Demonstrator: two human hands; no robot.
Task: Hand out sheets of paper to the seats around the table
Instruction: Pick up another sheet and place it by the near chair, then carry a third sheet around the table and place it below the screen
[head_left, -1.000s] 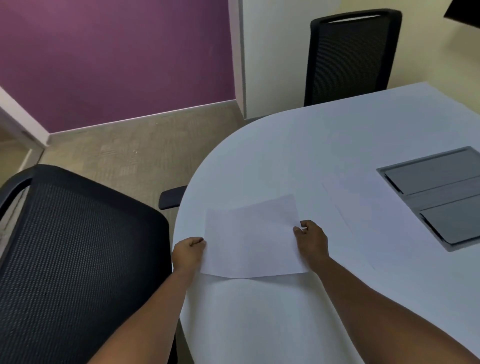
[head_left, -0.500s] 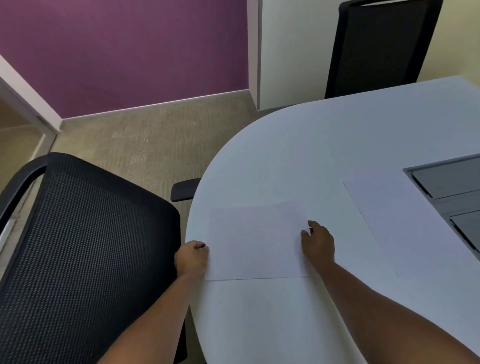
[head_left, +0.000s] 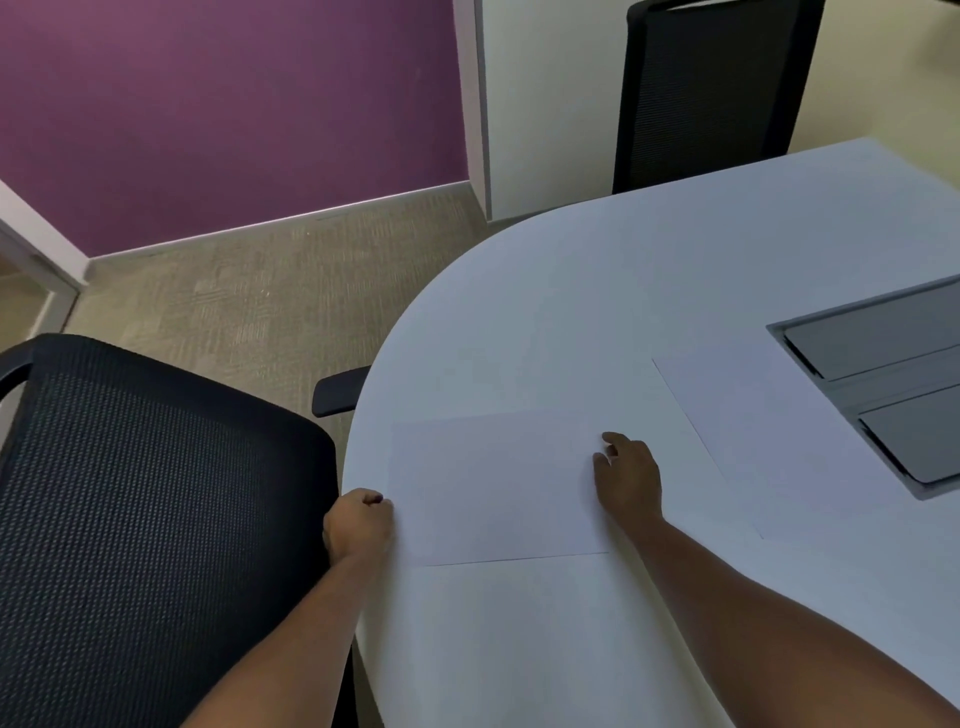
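Head cam looked down on the rounded end of a white table (head_left: 597, 291). One white rectangular sheet of paper (head_left: 493, 483) lay flat near the table's curved edge, long side facing the person, in front of the near black mesh office chair (head_left: 145, 509). Left hand (head_left: 358, 522) sat at the sheet's left edge, fingers curled into a loose fist right at the table rim; could not tell whether it pinched the paper or just touched it. Right hand (head_left: 628, 478) rested palm-down at the sheet's right edge, fingers loosely spread, fingertips on or just beside the paper, nothing gripped. A second white sheet of paper (head_left: 737, 431) lay flat further right, well apart from the first, its far corner close to the grey recessed cable hatch (head_left: 883, 374) set into the tabletop. A second black mesh chair (head_left: 711, 88) stood at the far side of the table, against the cream wall (head_left: 550, 93). That chair's black armrest (head_left: 337, 389) poked out just beside the table edge. Purple wall (head_left: 218, 104) and beige carpet (head_left: 234, 296) filled the background
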